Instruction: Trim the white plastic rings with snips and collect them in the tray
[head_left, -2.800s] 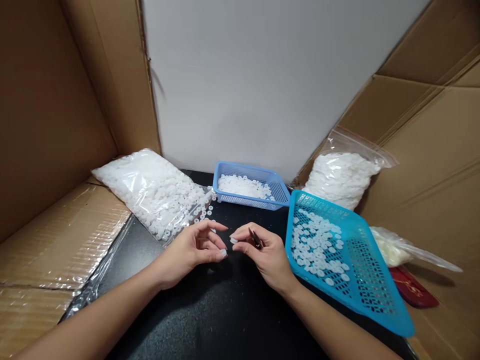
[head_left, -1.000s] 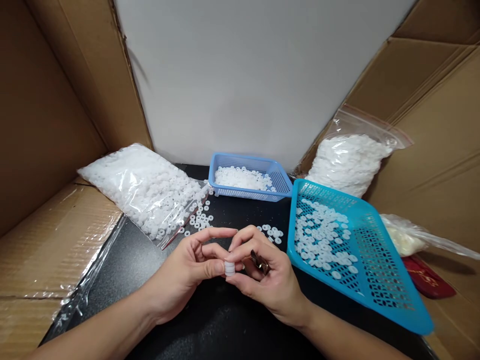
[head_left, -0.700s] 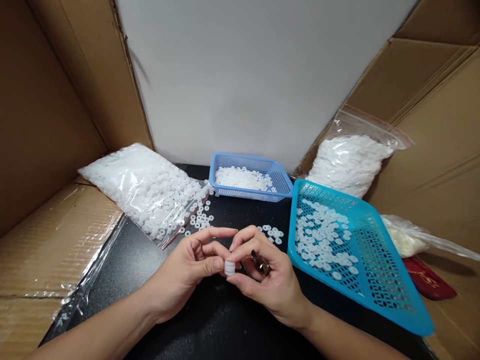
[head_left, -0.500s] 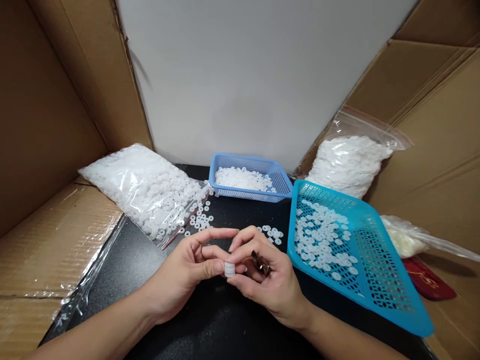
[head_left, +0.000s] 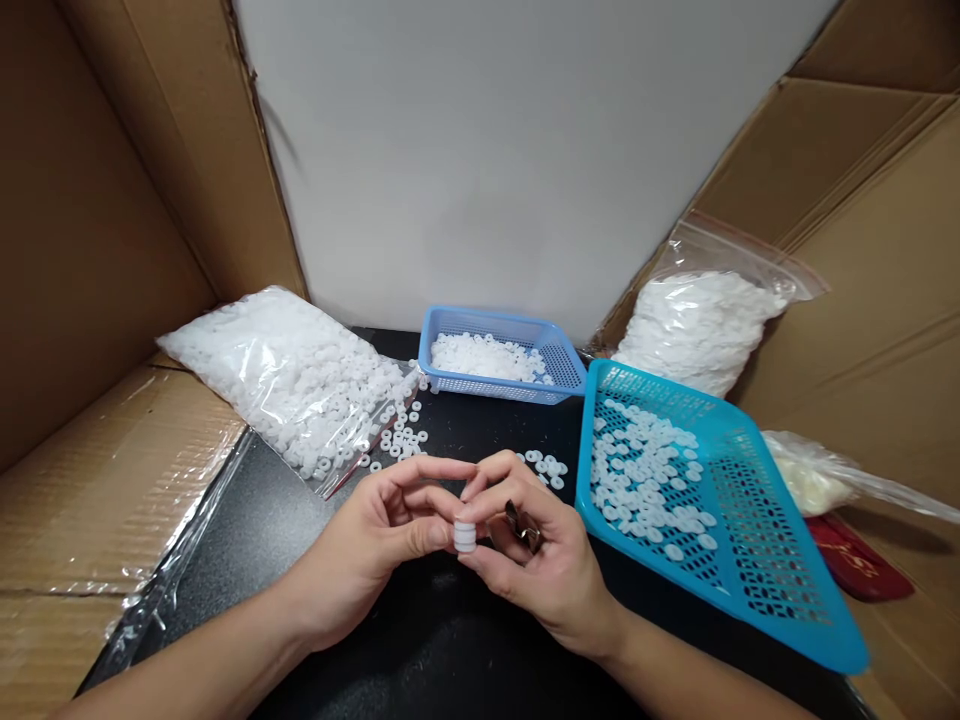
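Observation:
A short stack of white plastic rings (head_left: 464,535) is pinched between thumb and forefinger of my right hand (head_left: 529,560), low over the black table (head_left: 420,640). That hand also grips a small dark metal tool (head_left: 520,525) against its palm. My left hand (head_left: 375,540) meets it from the left, thumb tip touching the stack, the other fingers curled above it. Loose white rings (head_left: 401,440) lie on the table just beyond my left hand, and a few more rings (head_left: 546,466) lie beyond my right.
A tilted turquoise basket (head_left: 750,540) with white rings lies right of my hands. A smaller blue basket (head_left: 559,365) of rings stands at the back. An open clear bag of rings (head_left: 285,375) lies at left, another bag (head_left: 697,325) at right. Cardboard walls (head_left: 90,230) enclose the table.
My hands came together and a stack of rings now sits between their fingertips; 2.8 s ago only a single ring was there. In the last second they barely moved.

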